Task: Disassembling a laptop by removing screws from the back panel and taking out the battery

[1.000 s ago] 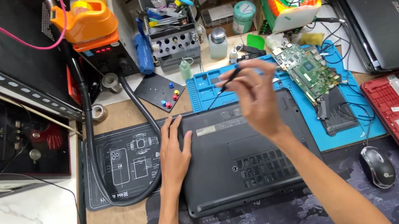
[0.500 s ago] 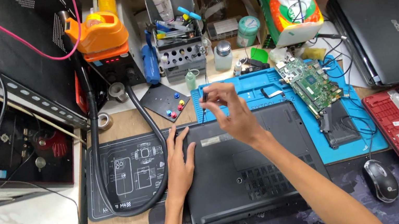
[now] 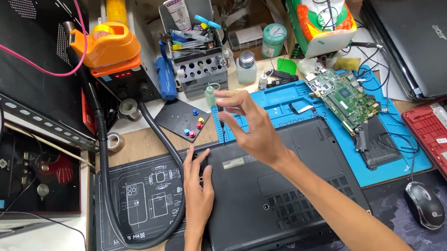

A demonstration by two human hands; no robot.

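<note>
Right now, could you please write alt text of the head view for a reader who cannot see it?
A person's right hand holds a thin screwdriver upright over the top-left corner of an upturned black laptop, while the left hand rests flat on its left edge. Behind lie a blue work mat with a green circuit board and an orange soldering station.

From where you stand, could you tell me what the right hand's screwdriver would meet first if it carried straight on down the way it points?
Probably the black laptop base, near its upper left corner. The right hand holds the screwdriver tip down just above that edge, though depth is unclear.
</note>
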